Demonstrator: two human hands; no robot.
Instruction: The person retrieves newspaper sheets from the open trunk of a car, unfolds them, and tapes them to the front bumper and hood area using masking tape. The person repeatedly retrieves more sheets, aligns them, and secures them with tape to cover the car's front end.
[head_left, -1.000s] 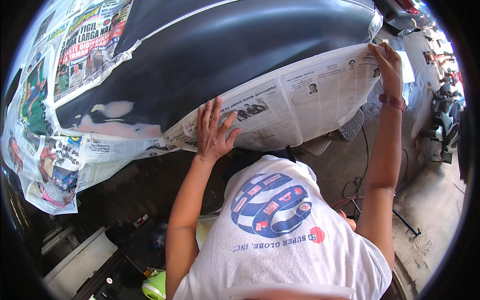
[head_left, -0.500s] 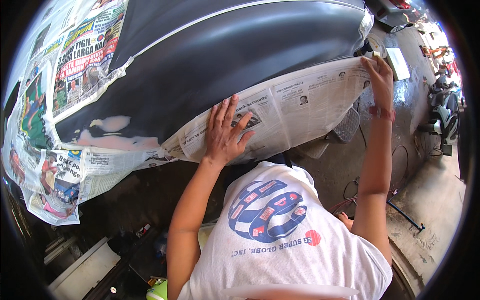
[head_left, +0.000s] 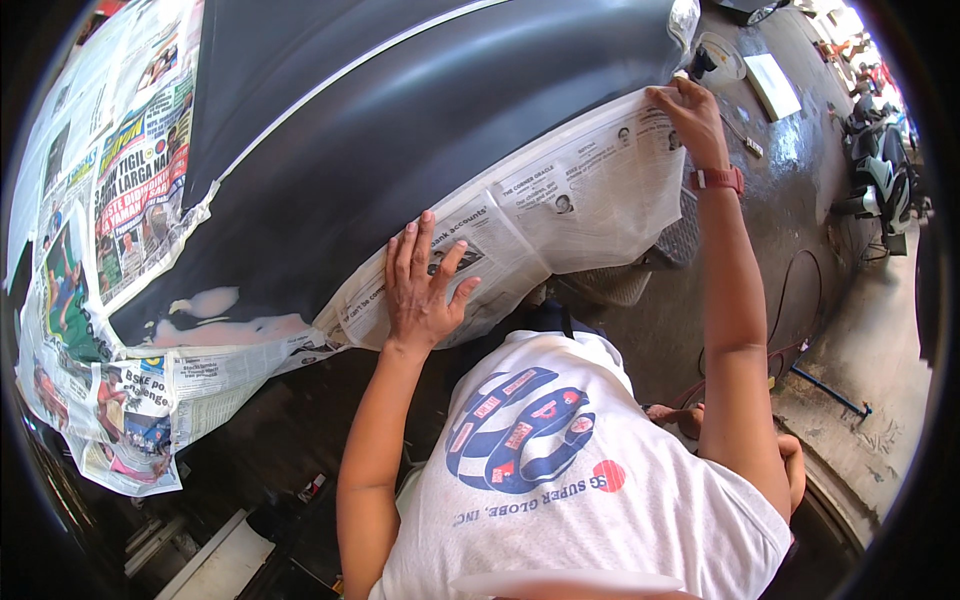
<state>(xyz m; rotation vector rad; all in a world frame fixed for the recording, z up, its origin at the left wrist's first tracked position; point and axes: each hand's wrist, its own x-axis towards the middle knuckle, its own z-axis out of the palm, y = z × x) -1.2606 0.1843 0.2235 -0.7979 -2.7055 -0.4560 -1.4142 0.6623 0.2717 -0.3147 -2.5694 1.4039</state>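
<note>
A long strip of newspaper (head_left: pixel 600 185) runs along the lower curved edge of a dark car body panel (head_left: pixel 400 140), with a pale taped border on its upper side. My left hand (head_left: pixel 428 285) lies flat on the strip's left half, fingers spread. At the strip's far right end, my right hand (head_left: pixel 692 118) pinches the paper's upper corner between thumb and fingers. A small pale bit shows at those fingertips, too small to tell. Left of my left hand, the panel has pinkish filler patches (head_left: pixel 245 332).
More newspaper masking (head_left: pixel 145 215) covers the car at the left and hangs down. Beyond my right hand are a clear tub (head_left: pixel 722 58) and a white flat box (head_left: pixel 772 87) on the floor. A parked motorcycle (head_left: pixel 880 170), a hose (head_left: pixel 818 290) and a blue rod (head_left: pixel 832 390) lie rightward.
The view has shifted, so car and floor appear displaced. My left hand keeps its place on the newspaper; my right hand is still at the strip's end, whose right edge now hangs freely below it.
</note>
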